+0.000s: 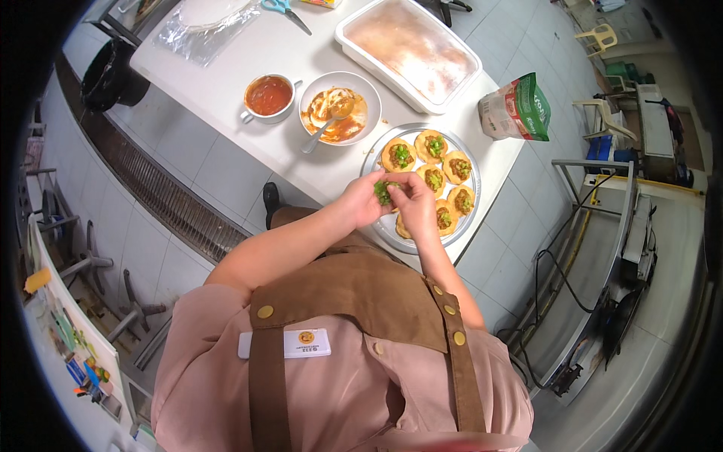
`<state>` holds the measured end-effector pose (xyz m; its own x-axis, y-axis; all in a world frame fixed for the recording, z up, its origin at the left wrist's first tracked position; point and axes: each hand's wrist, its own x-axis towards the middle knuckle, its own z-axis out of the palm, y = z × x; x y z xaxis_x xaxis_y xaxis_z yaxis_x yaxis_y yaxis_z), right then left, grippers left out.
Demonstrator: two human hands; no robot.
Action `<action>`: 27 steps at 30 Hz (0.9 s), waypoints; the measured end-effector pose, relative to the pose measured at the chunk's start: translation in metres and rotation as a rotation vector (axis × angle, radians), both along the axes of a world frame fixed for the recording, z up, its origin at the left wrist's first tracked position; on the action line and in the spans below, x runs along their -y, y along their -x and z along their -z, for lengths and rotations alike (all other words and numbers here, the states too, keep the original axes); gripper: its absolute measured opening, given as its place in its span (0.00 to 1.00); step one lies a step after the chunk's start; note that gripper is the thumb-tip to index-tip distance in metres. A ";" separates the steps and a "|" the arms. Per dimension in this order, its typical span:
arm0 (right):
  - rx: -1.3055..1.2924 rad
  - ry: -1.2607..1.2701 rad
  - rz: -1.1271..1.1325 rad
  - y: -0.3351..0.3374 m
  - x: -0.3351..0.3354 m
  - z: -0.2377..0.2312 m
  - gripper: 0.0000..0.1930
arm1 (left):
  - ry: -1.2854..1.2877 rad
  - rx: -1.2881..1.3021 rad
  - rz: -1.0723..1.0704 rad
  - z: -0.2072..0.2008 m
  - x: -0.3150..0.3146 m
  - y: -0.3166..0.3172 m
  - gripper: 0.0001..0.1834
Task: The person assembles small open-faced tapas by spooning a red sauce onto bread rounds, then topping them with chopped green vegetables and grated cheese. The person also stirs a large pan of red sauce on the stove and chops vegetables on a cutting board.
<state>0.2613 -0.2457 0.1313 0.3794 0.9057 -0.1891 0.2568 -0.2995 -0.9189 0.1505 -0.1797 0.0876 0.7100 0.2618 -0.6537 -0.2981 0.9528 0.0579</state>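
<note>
My left hand [361,202] is cupped around a small heap of chopped green herbs [384,193]. The bent fingers of my right hand [414,202] pinch at that heap. Both hands are over the near left rim of a round metal tray [387,235]. On it lie several small round golden bases with a brown topping; one topped piece [399,155] at the far left carries green bits, as do most others. My hands partly cover a piece [402,226] at the near left.
Left of the tray are a white bowl [369,94] with orange-brown sauce and a spoon [320,135], and a two-handled pot [269,98] of red sauce. A lidded white container [410,49], a standing pouch [516,108] and blue-handled scissors [286,13] share the white table [218,87].
</note>
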 end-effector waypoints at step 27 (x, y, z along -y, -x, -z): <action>0.798 0.151 0.043 -0.075 0.016 0.038 0.17 | 0.080 -0.027 -0.029 0.011 -0.004 0.011 0.14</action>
<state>0.3361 -0.2620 0.0929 0.4858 0.8734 0.0343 0.8029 -0.4304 -0.4123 0.1398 -0.1756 0.0764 0.6844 0.2286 -0.6923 -0.3253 0.9456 -0.0094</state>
